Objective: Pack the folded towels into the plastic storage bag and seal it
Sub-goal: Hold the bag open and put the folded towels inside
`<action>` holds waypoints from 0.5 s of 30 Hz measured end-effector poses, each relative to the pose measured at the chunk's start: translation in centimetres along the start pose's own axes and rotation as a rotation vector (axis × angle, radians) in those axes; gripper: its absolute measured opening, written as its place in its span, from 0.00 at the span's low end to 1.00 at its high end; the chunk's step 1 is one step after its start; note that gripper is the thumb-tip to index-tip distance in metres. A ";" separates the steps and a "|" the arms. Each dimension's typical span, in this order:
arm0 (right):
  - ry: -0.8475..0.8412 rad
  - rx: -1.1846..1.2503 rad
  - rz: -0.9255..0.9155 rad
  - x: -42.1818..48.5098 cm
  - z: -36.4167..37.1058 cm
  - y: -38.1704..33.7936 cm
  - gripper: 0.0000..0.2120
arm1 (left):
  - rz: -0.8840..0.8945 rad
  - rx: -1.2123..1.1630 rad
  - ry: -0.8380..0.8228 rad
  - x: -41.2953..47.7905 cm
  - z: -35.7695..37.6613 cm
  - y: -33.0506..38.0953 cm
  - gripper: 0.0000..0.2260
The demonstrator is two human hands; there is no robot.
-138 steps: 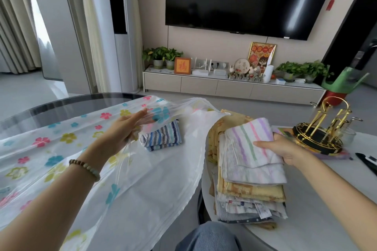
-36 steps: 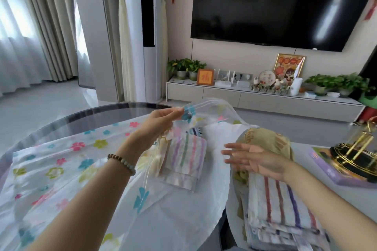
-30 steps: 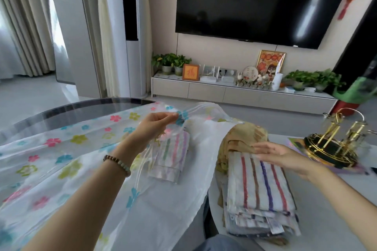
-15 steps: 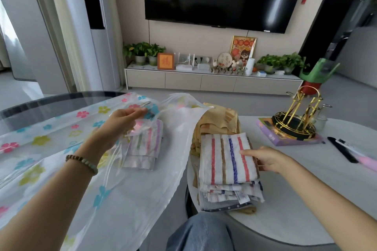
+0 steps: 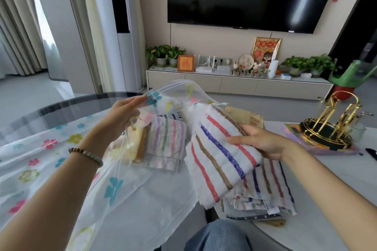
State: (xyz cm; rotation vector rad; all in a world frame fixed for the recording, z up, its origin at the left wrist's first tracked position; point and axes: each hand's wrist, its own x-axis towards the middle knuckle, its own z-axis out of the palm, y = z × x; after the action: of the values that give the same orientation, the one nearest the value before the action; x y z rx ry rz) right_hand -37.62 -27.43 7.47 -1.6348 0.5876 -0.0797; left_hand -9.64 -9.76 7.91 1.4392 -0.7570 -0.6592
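Observation:
A clear plastic storage bag (image 5: 51, 161) printed with coloured flowers lies across the glass table. My left hand (image 5: 120, 116) pinches its upper flap and holds the mouth lifted open. Inside lie a pastel-striped folded towel (image 5: 166, 142), a yellow one (image 5: 138, 144) beside it and a dark-striped one behind. My right hand (image 5: 259, 142) grips a white folded towel with red, blue and brown stripes (image 5: 220, 161), lifted and tilted toward the bag's mouth. Under it sits the stack of remaining folded towels (image 5: 265, 195) on the white table.
A gold cup rack (image 5: 334, 124) stands on a purple book (image 5: 293, 134) at the right of the white table (image 5: 326, 189). The dark glass table edge (image 5: 71, 106) curves at left. My knee in jeans (image 5: 216, 236) is below. A TV cabinet stands beyond.
My right hand has taken the red-blue-brown striped towel off the stack and lifted it toward the bag. My left hand keeps the flap raised. The view shifted left.

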 end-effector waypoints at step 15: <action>-0.128 -1.190 -0.505 14.6 15.6 10.8 0.27 | -0.094 -0.017 -0.107 -0.6 -2.7 1.2 0.11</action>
State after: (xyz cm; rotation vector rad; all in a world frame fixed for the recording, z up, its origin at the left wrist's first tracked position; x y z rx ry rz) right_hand -22.55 -19.72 -9.48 -2.8941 0.0512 0.0182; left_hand -7.89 -7.60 9.16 1.4388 -0.7685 -0.8187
